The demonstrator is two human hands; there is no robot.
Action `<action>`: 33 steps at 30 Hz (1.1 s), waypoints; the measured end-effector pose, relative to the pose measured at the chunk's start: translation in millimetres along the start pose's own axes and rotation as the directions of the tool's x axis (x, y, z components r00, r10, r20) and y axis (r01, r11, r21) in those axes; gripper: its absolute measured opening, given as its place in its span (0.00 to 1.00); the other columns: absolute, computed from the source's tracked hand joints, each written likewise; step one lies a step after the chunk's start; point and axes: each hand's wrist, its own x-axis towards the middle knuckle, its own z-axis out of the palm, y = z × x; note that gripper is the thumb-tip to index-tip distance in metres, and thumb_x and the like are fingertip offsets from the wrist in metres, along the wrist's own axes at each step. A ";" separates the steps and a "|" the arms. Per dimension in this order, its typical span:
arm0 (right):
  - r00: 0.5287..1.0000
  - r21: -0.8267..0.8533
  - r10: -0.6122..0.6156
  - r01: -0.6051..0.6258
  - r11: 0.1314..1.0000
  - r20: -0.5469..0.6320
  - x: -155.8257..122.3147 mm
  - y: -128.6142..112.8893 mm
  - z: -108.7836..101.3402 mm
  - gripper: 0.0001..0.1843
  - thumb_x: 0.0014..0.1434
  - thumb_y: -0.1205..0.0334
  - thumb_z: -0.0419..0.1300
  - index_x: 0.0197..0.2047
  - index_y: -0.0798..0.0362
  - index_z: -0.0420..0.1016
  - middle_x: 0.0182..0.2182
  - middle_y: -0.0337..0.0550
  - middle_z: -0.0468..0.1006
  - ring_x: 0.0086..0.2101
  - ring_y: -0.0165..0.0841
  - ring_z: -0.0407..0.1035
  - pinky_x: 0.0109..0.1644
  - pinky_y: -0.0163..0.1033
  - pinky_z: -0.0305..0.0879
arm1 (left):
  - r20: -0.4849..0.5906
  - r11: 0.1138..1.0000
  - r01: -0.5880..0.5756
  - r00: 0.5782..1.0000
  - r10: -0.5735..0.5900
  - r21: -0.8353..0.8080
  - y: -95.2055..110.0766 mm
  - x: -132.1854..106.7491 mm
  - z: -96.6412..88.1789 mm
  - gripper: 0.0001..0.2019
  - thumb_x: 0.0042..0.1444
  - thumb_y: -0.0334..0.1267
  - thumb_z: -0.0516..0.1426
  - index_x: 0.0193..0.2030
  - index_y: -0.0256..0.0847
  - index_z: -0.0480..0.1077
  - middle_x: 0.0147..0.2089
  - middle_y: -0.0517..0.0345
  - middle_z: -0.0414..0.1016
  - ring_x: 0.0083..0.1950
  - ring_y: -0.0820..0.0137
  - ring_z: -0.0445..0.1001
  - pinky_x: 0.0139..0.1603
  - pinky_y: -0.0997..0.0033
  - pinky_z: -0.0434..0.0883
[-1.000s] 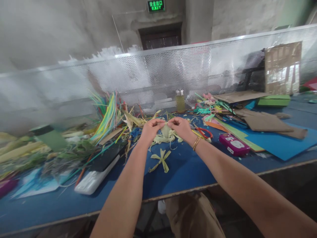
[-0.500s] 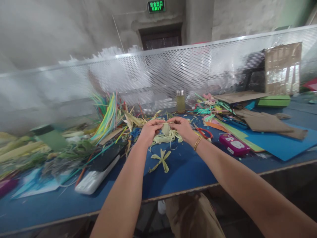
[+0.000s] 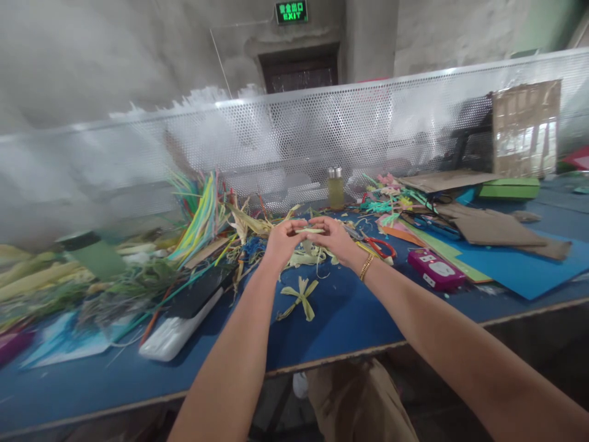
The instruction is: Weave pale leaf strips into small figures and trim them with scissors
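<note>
Blue tabletop (image 3: 340,334), crowded

Left hand (image 3: 280,240) and right hand (image 3: 335,240): close together above the surface, each clamped on the final item. Loose pale scraps (image 3: 300,258): heaped below both hands. Red-handled scissors (image 3: 380,248): just beyond right wrist. Cross-shaped husk piece (image 3: 301,297): flat, nearer the front edge. Pale-green strip (image 3: 311,231): spanning both hands.

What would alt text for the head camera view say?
A left hand and right hand hold a pale green strip between them over a blue table. A star-like leafy piece lies nearer the front edge, with red-handled scissors to the right and coloured strands to the left.
</note>
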 end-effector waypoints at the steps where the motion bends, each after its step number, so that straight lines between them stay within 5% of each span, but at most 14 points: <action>1: 1.000 -0.009 0.007 -0.007 1.000 0.008 -0.3 0.2 0.2 0.20 0.46 0.59 0.67 0.43 0.52 0.74 0.36 0.41 0.77 0.32 0.28 0.69 0.36 0.35 0.67 | 0.001 1.000 -0.009 1.000 0.009 0.023 -0.1 0.2 -0.2 0.14 0.42 0.34 0.65 0.38 0.36 0.75 0.38 0.54 0.79 0.38 0.70 0.74 0.43 0.69 0.69; 6: 0.997 -0.028 0.023 -0.025 0.999 -0.070 3.1 3.6 -1.9 0.14 0.47 0.55 0.67 0.34 0.54 0.77 0.25 0.38 0.74 0.25 0.26 0.65 0.33 0.36 0.67 | -0.037 0.978 -0.041 0.998 0.049 0.202 -1.6 2.6 -3.4 0.09 0.43 0.39 0.65 0.32 0.38 0.77 0.28 0.57 0.75 0.29 0.72 0.70 0.34 0.71 0.66; 12: 0.991 -0.066 0.023 -0.032 0.997 -0.132 7.1 5.2 -2.8 0.11 0.48 0.55 0.66 0.31 0.54 0.76 0.23 0.37 0.74 0.24 0.27 0.65 0.32 0.36 0.68 | -0.076 0.965 -0.036 0.995 0.058 0.259 2.6 2.2 -5.5 0.09 0.44 0.41 0.65 0.30 0.38 0.77 0.27 0.57 0.76 0.28 0.72 0.68 0.31 0.71 0.64; 24: 0.986 -0.133 0.009 -0.032 0.991 -0.168 7.7 2.4 -5.0 0.10 0.50 0.55 0.64 0.29 0.53 0.74 0.20 0.37 0.73 0.23 0.27 0.65 0.31 0.36 0.68 | -0.084 0.991 0.038 0.996 -0.027 0.129 6.5 -1.5 -6.4 0.09 0.46 0.41 0.64 0.31 0.38 0.77 0.27 0.57 0.76 0.29 0.71 0.71 0.33 0.69 0.68; 33: 0.981 -0.106 0.012 -0.033 0.994 -0.196 8.3 1.7 -9.5 0.10 0.49 0.55 0.64 0.29 0.54 0.74 0.21 0.37 0.73 0.22 0.27 0.64 0.30 0.35 0.66 | -0.160 0.996 0.086 0.983 -0.088 -0.024 7.9 -1.0 -6.7 0.18 0.45 0.51 0.64 0.38 0.39 0.73 0.34 0.56 0.77 0.34 0.70 0.74 0.35 0.70 0.69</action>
